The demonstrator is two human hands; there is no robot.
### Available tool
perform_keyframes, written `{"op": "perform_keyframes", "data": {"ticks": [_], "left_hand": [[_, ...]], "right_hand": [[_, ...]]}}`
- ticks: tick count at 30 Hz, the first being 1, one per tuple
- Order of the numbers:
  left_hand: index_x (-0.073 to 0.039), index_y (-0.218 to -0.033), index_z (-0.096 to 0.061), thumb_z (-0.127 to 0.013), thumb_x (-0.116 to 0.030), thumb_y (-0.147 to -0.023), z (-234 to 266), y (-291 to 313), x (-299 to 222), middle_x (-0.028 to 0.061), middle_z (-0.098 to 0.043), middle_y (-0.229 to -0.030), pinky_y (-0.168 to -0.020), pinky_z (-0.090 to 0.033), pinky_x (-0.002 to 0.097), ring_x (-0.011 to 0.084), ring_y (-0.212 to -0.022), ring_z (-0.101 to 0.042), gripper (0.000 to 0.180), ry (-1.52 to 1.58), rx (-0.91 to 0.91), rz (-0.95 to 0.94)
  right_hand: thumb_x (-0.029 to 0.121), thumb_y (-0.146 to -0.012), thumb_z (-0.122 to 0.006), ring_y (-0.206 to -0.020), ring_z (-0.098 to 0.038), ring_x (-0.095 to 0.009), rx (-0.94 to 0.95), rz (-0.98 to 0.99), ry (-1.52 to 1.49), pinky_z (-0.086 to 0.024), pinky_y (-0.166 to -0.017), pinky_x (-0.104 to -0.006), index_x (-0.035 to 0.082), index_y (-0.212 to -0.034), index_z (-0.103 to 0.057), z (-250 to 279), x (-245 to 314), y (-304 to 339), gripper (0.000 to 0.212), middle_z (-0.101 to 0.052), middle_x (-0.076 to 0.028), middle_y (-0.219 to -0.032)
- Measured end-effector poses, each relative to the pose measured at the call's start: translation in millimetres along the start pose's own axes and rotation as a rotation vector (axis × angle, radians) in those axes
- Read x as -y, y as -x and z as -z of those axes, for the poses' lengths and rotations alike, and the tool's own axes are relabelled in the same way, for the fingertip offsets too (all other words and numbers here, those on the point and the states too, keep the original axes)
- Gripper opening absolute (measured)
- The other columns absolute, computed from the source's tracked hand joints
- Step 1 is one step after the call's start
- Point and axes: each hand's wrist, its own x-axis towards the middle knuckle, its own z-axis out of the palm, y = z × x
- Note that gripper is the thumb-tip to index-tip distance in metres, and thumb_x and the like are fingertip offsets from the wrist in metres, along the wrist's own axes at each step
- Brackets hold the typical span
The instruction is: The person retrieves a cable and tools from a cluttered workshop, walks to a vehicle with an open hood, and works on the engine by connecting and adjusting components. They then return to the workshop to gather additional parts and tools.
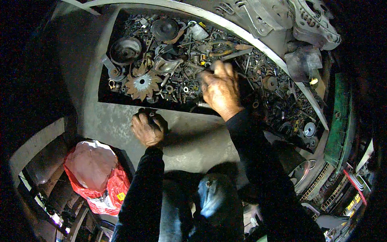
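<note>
Right hand (pixel 219 90) is down in the parts tray (pixel 105 76), palm down, fingers curled into the heap near the middle. Looks like it's raking or pinching among the loose bolts and nuts (pixel 181 86), but can't tell what, if anything, is actually between the fingertips; the back of the hand hides them.

Left hand (pixel 148 128) sits nearer, just outside the tray's near edge on the grey bench top (pixel 193 141), closed into a loose fist round a small dark part (pixel 152 115) w/ something round and metal showing at the top. Held close, prob. so it's ready to match against whatever comes out of the heap.

Tray is shallow, dark, rectangular, crammed w/ greasy steel: a rusty toothed fan disc (pixel 142 84) at left, a dished round housing (pixel 125 50) far left, a dark pulley (pixel 164 28) at the far side, plus washers, springs, brackets. All dull, oily, brown-black.

Far right: cast aluminium alternator housings (pixel 310 20), pale grey, ribbed. Green box edge (pixel 338 121) at right. Near left, below the bench, a red plastic sack (pixel 96 177), crinkled, stuffed w/ something pale pink.
</note>
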Motion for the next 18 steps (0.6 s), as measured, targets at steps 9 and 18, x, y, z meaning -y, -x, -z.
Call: {"op": "perform_keyframes", "data": {"ticks": [9,18], "left_hand": [[-0.003,-0.109,-0.056,-0.061,-0.033,-0.085,-1,-3,-3,0.0209,-0.053,-0.104,-0.083,-0.042,0.0513,0.042,-0.1,-0.055,0.038,0.01,-0.055,-0.037],[-0.002,-0.119,-0.055,-0.063,-0.033,-0.085,-1,-1,1,0.0259,-0.054,-0.117,-0.092,-0.041,0.0555,0.0458,-0.109,-0.054,0.046,0.038,0.06,0.034]], "right_hand": [[0.022,-0.077,-0.078,-0.113,-0.051,-0.035,0.147,0.072,-0.071,-0.044,-0.088,-0.0497,0.013,-0.098,-0.076,-3,-2,-5,0.023,-0.057,-0.013,-0.112],[0.017,-0.08,-0.075,-0.109,-0.056,-0.041,-0.001,-0.169,0.079,-0.046,-0.092,-0.052,0.004,-0.101,-0.072,26,-39,33,0.025,-0.062,-0.019,-0.112]]}}
